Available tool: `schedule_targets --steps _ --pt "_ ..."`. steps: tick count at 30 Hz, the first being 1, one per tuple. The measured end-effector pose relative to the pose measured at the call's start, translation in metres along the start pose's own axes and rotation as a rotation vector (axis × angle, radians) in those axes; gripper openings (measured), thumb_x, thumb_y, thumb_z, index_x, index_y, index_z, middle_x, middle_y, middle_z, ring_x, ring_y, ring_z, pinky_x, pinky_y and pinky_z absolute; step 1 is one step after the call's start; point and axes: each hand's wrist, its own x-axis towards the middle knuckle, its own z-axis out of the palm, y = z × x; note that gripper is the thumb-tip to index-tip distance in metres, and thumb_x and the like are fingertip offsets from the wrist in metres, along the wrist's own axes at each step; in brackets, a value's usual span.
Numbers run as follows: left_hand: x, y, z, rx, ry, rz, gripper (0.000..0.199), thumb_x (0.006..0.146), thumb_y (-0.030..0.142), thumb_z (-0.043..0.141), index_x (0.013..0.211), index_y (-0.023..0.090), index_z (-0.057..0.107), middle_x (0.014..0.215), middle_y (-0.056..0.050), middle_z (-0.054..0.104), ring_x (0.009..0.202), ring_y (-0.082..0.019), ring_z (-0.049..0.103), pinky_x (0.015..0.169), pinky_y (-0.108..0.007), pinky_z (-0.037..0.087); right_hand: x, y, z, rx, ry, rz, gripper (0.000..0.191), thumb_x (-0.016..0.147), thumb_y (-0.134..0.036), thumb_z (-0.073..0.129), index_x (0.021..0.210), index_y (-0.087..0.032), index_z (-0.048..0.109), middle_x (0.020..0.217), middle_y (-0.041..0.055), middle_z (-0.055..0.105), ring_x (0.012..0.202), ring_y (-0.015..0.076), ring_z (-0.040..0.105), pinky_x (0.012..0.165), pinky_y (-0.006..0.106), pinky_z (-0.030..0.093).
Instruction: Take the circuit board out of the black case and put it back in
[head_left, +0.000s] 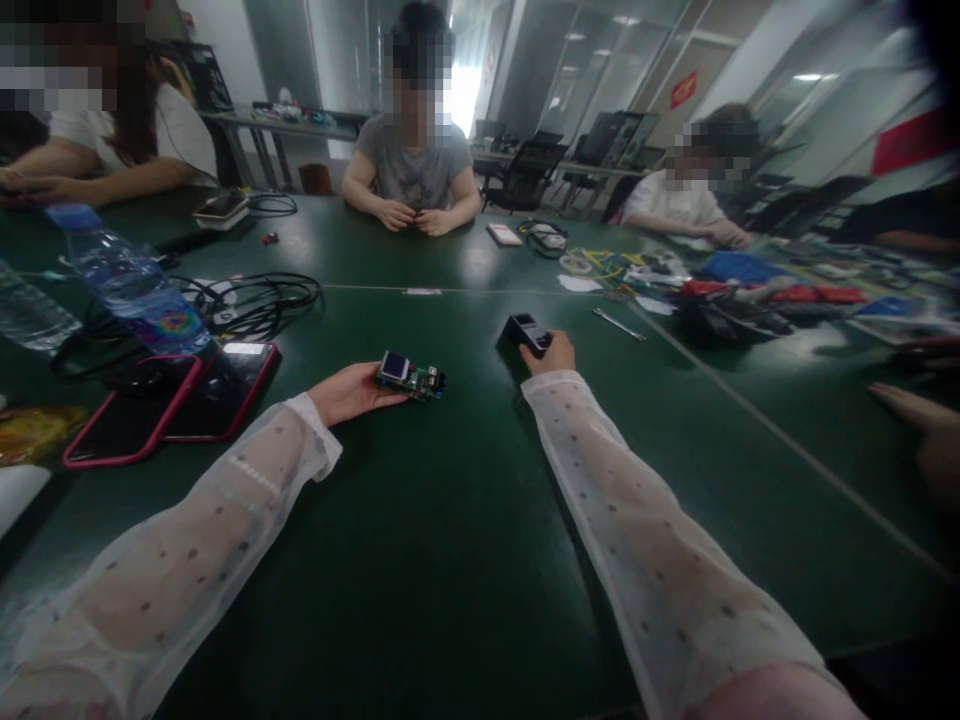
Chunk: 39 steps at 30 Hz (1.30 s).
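My left hand [354,393] is closed around one end of a green circuit board [421,381] with a small dark screen. The board's free end, with its connectors, points to the right, just above the green table [442,560]. Farther right, my right hand [555,355] grips a small black case [526,331] with a grey face, thumb and fingers along its near end. A gap of table lies between the board and the case. Whether the case touches the table I cannot tell.
Left of my left hand lie two phones in red-edged cases [238,400], black cables [277,295] and a water bottle [135,285]. A wrench-like metal tool [619,324] lies beyond my right hand. Tangled wires [600,265] spread at the right. Several people sit around the table.
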Motion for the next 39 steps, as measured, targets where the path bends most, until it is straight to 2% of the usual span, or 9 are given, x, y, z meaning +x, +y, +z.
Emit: schedule_targets --steps 11,15,18,20,23,27,34,37,39 --pt "0.0 0.001 -0.002 -0.067 -0.051 -0.03 0.042 0.098 0.021 0.039 0.137 0.006 0.042 0.119 -0.018 0.062 0.109 -0.025 0.063 0.1 -0.039 0.046 -0.005 -0.023 -0.005 0.451 0.169 0.259 0.058 0.068 -0.046 0.067 0.113 -0.015 0.049 0.114 0.0155 0.061 0.104 0.0269 0.061 0.095 0.045 0.047" --pt "0.004 -0.001 -0.006 -0.098 -0.045 -0.02 0.045 0.097 0.02 0.041 0.14 0.006 0.039 0.119 -0.019 0.062 0.109 -0.026 0.063 0.1 -0.041 0.046 -0.017 -0.064 -0.009 0.678 0.082 0.058 0.062 0.067 -0.055 0.068 0.112 -0.017 0.049 0.113 0.0136 0.06 0.105 0.0257 0.06 0.097 0.045 0.046" --pt "0.007 -0.003 -0.01 -0.116 -0.073 -0.01 0.045 0.097 0.02 0.041 0.139 0.004 0.039 0.117 -0.018 0.064 0.108 -0.026 0.063 0.102 -0.041 0.044 -0.044 -0.109 -0.02 0.824 -0.127 -0.129 0.063 0.067 -0.058 0.07 0.114 -0.021 0.05 0.112 0.0098 0.062 0.105 0.0253 0.061 0.095 0.045 0.048" --pt "0.009 -0.004 -0.011 -0.111 -0.1 -0.003 0.046 0.096 0.019 0.042 0.139 0.004 0.04 0.116 -0.019 0.064 0.108 -0.026 0.064 0.102 -0.041 0.044 -0.065 -0.135 -0.027 0.84 -0.28 -0.254 0.06 0.069 -0.054 0.072 0.116 -0.024 0.051 0.113 0.0082 0.062 0.107 0.0255 0.061 0.093 0.045 0.049" --pt "0.007 -0.004 -0.01 -0.088 -0.085 0.016 0.045 0.094 0.016 0.043 0.137 0.005 0.041 0.111 -0.017 0.066 0.105 -0.027 0.065 0.102 -0.041 0.043 -0.089 -0.157 -0.035 0.807 -0.357 -0.408 0.054 0.072 -0.047 0.072 0.117 -0.025 0.052 0.115 0.0079 0.062 0.109 0.0259 0.059 0.092 0.045 0.05" --pt "0.004 -0.005 -0.006 -0.072 -0.011 0.042 0.045 0.091 0.012 0.043 0.136 0.006 0.041 0.104 -0.014 0.067 0.098 -0.025 0.067 0.103 -0.043 0.043 -0.098 -0.159 -0.034 0.765 -0.384 -0.507 0.053 0.072 -0.04 0.072 0.12 -0.026 0.052 0.117 0.0081 0.061 0.111 0.0271 0.059 0.091 0.046 0.05" --pt "0.004 -0.005 -0.005 -0.072 -0.024 0.045 0.039 0.094 0.016 0.042 0.132 0.011 0.045 0.109 -0.014 0.066 0.102 -0.023 0.066 0.099 -0.039 0.048 -0.095 -0.153 -0.026 0.73 -0.404 -0.47 0.054 0.073 -0.036 0.071 0.121 -0.025 0.05 0.12 0.0092 0.06 0.112 0.0284 0.059 0.091 0.048 0.049" --pt "0.001 -0.003 -0.002 -0.107 0.02 0.048 0.037 0.096 0.032 0.045 0.128 0.013 0.049 0.104 -0.014 0.067 0.102 -0.026 0.065 0.096 -0.043 0.05 -0.1 -0.154 -0.022 0.721 -0.436 -0.512 0.054 0.073 -0.034 0.072 0.121 -0.026 0.05 0.12 0.0088 0.06 0.112 0.0271 0.058 0.093 0.047 0.049" --pt "-0.001 -0.001 0.001 -0.107 0.052 0.04 0.05 0.093 0.05 0.048 0.122 0.01 0.053 0.103 -0.017 0.067 0.104 -0.029 0.064 0.095 -0.045 0.05 -0.104 -0.153 -0.019 0.704 -0.434 -0.548 0.053 0.072 -0.032 0.072 0.121 -0.025 0.05 0.12 0.0087 0.06 0.112 0.0262 0.058 0.095 0.047 0.047"
